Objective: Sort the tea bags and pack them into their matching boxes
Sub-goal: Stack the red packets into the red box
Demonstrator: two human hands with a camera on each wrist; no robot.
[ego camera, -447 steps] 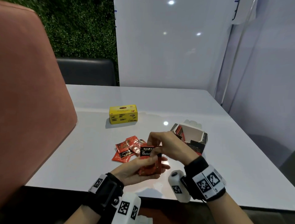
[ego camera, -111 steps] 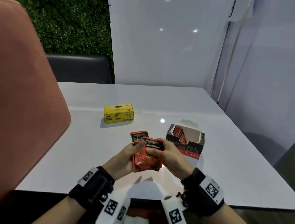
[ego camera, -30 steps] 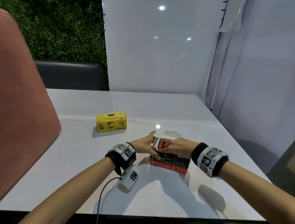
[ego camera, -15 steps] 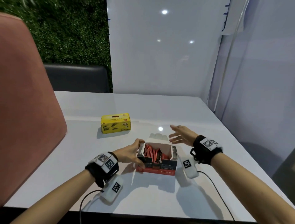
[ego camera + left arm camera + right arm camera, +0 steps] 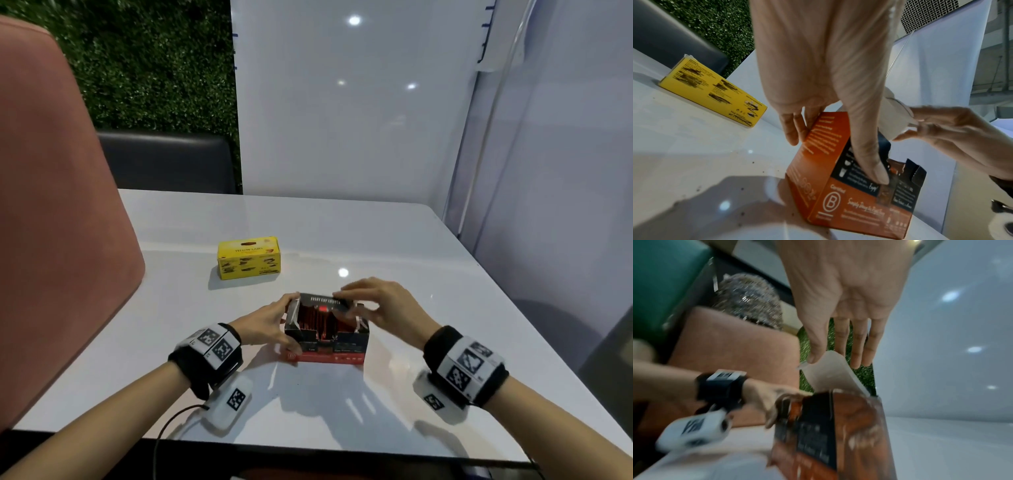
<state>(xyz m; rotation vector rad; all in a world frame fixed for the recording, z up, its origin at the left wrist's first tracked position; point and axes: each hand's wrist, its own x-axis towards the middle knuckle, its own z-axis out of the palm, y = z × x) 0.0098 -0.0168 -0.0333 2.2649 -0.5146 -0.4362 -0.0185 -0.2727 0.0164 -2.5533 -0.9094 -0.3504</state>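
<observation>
- The red box (image 5: 327, 342) stands on the white table (image 5: 394, 246), near the front edge and well apart from the shut yellow box (image 5: 249, 257).
- The left hand (image 5: 270, 325) grips its left end, thumb on the front panel and fingers round the far side.
- The right hand (image 5: 383, 308) pinches the lid flap (image 5: 325, 300), half lowered over the opening.
- Red tea bags (image 5: 317, 318) show only as edges under the flap; their count is unclear.
- The right wrist view is blurred.

glossy white table (image 5: 394, 240), printed cardboard boxes (image 5: 249, 257)
</observation>
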